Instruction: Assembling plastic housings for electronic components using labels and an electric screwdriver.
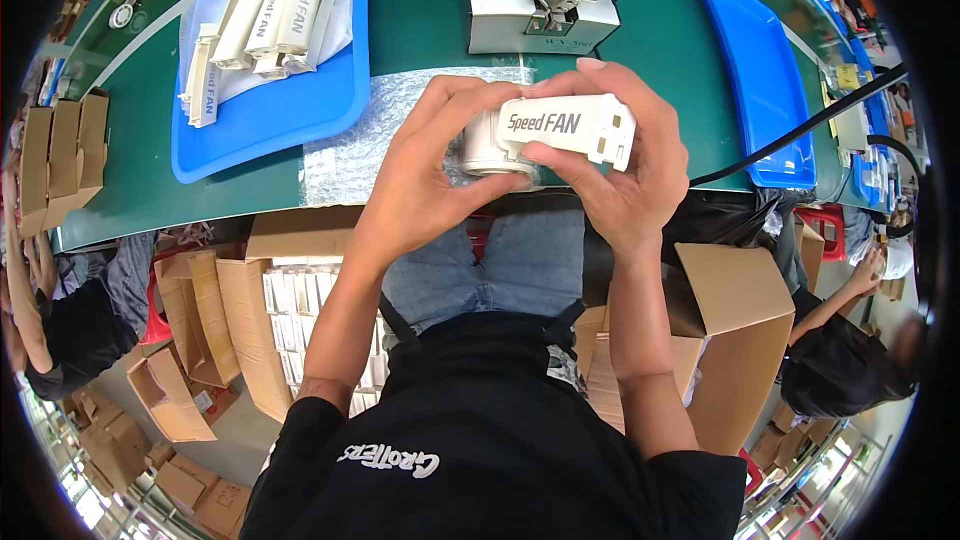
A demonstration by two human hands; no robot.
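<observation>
Just above the table's near edge, I hold a long white plastic housing point(545, 126) with grey lettering and small cutouts at its right end. My right hand point(645, 165) grips it, thumb along its lower side and fingers over the far side. At its left end is a round white piece point(484, 152), with my left hand point(415, 170) curled around it, thumb below and fingers above. Whether the two pieces are joined, I cannot tell. Bubble wrap point(340, 145) lies on the table beneath my hands.
A blue tray point(275, 147) at far left bears several similar white housings point(285, 15). A metal fixture point(545, 5) stands straight ahead. Another blue tray point(765, 80) and a black cable point(800, 135) are on the right. Open cartons point(250, 340) flank my lap; other people sit at both sides.
</observation>
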